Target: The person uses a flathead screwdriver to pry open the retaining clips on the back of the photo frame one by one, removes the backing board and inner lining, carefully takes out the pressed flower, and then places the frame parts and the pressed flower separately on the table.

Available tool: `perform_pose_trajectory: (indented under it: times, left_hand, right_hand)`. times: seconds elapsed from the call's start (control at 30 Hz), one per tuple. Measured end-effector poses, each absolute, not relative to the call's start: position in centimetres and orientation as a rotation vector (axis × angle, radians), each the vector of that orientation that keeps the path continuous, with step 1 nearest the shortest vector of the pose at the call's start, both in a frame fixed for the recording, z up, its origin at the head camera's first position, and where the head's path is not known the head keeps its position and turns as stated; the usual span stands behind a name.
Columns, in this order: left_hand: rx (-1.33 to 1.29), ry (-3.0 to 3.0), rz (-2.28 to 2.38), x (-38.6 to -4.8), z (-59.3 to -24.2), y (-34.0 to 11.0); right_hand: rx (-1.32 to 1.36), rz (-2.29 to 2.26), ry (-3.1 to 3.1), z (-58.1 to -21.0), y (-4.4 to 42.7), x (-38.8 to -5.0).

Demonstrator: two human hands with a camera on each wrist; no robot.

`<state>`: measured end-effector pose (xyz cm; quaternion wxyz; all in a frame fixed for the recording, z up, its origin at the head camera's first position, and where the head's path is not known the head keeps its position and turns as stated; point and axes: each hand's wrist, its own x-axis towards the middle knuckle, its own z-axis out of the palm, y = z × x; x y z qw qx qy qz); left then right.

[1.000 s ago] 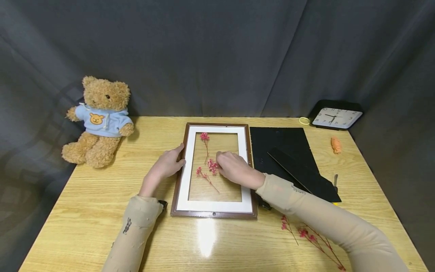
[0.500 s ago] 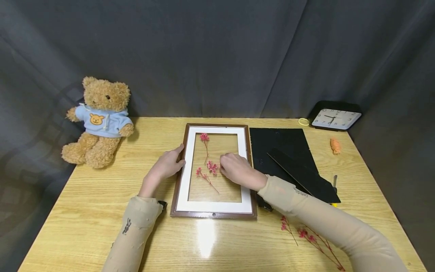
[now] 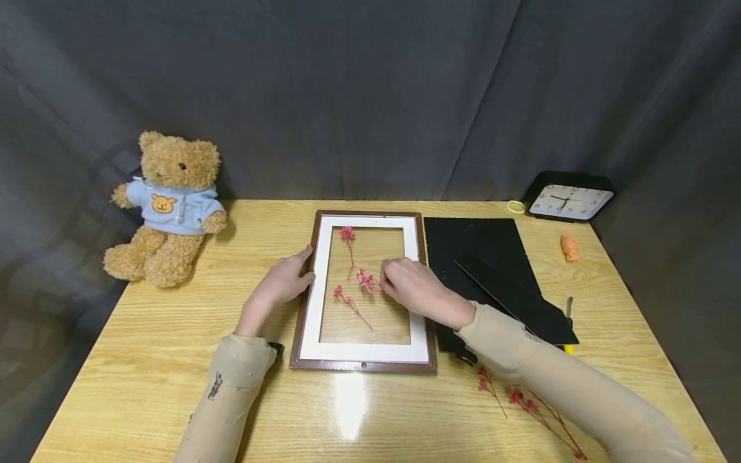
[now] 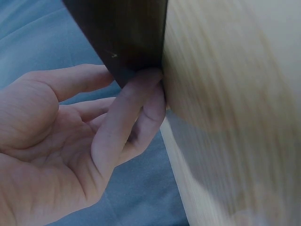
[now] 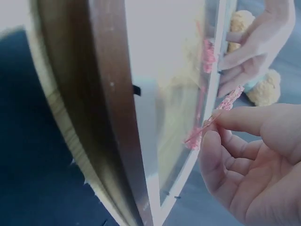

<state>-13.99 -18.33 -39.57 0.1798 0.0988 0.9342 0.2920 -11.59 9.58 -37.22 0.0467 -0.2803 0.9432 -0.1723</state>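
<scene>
In the head view, a brown picture frame with a white mat lies on the table. My left hand holds its left edge; in the left wrist view, curled fingers and the thumb are against the frame's dark side. My right hand, above the frame's opening, pinches the thin stem of a pink dried flower sprig between thumb and forefinger, plain in the right wrist view. Inside the mat opening lie an upper pink sprig and a lower pink sprig.
Right of the frame lie a black backing board and a black stand piece. Loose pink sprigs lie under the right forearm. A clock, yellow ring and orange object are at the right; a teddy bear sits left.
My right hand has moved a little to the right over the frame. The pinched sprig's blossoms have shifted slightly right as well. My left hand stays at the frame's edge.
</scene>
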Motion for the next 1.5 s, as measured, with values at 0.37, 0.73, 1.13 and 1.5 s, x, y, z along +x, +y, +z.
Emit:
perform_pose_trajectory:
  times: [0.37, 0.73, 1.13, 1.5]
  left_hand:
    - [0.276, 2.633, 0.844, -13.7, -39.8, -18.8]
    - [0.265, 2.649, 0.841, -13.7, -39.8, -18.9]
    - [0.280, 2.628, 0.851, -13.6, -40.1, -18.8]
    - [0.302, 2.634, 0.822, -13.9, -39.6, -18.4]
  right_hand:
    - [-0.785, -0.614, 2.925, -36.1, 12.0, -9.1]
    - [-0.689, -0.738, 2.986, -35.8, 16.9, -5.1]
    - [-0.485, -0.722, 3.040, -35.5, 22.1, -0.3]
    - [-0.228, -0.713, 3.122, -35.9, 26.9, 3.9]
